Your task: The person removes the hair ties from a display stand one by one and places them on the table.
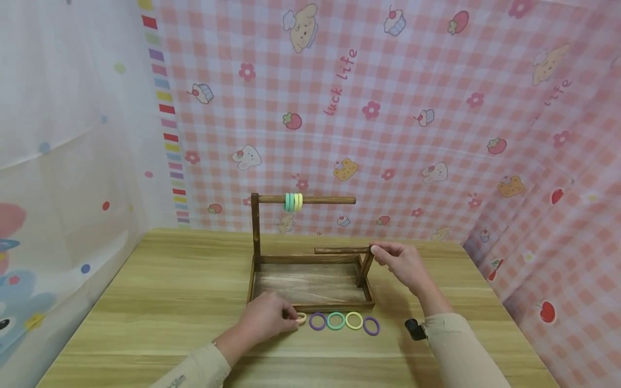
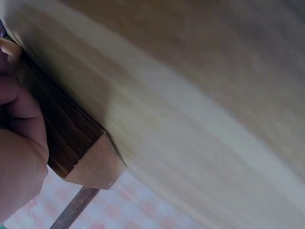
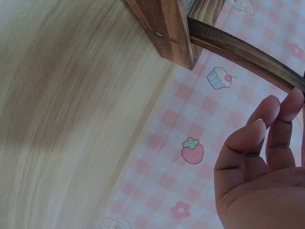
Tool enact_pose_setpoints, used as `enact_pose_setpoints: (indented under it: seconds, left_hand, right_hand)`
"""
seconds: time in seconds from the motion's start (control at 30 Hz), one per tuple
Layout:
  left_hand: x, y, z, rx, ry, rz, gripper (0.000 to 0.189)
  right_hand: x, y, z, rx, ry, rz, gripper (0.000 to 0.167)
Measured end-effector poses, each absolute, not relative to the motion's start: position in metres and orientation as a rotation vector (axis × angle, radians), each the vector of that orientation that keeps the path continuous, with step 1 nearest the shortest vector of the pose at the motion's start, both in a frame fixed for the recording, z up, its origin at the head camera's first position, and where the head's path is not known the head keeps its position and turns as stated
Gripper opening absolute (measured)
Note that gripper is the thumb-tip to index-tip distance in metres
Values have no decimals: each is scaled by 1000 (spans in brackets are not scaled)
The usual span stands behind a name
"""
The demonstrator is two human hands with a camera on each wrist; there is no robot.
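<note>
My left hand point(image 1: 269, 318) pinches a pale yellow-orange ring point(image 1: 302, 318) just in front of a brown wooden rack point(image 1: 310, 308). In the left wrist view, that ring point(image 2: 10, 47) shows at the fingertips beside the rack's dark wall point(image 2: 66, 124). My right hand point(image 1: 400, 264) grips the top of the rack's short right post point(image 1: 365, 268), where a short bar point(image 1: 339, 250) points left. The right wrist view shows curled fingers point(image 3: 245, 138) at the upper end of this post point(image 3: 243, 57); the contact is partly cut off.
Right of the pinched ring, a purple ring point(image 1: 317, 321), a green ring point(image 1: 336, 321), a yellow ring point(image 1: 354, 321) and another purple ring point(image 1: 371, 326) lie in a row. Several green and yellow rings point(image 1: 293, 202) hang on the rack's upper bar point(image 1: 330, 200). A patterned curtain point(image 1: 412, 145) stands behind.
</note>
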State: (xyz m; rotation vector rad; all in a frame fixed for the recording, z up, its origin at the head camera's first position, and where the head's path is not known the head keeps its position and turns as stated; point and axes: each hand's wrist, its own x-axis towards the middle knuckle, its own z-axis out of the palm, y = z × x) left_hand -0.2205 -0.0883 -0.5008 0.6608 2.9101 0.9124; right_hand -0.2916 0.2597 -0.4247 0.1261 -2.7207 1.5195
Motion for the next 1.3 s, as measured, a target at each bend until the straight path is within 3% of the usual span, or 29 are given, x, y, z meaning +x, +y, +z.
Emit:
enact_pose_setpoints:
  seconds: [0.43,0.8,0.97,1.1,1.3]
  left_hand:
    - [-219,-83,-504,603,3008,760,35]
    - [-223,-94,-493,549,2851,1206,26]
    - [-232,-119,-456,333,2812,1426,21]
    - [-246,-147,-413,152,2845,1628,32]
    - [-274,-171,-367,116,2975,1884,35]
  right_hand:
    - [-294,261,-425,122,-2739,1507,48]
    - [-295,260,-425,121,-2749,1498,48]
    - [-295,261,-425,120,-2762,1501,48]
    - [-294,262,-424,125,-2761,1495,47]
    - [-293,262,-422,128,-2761,1503,47]
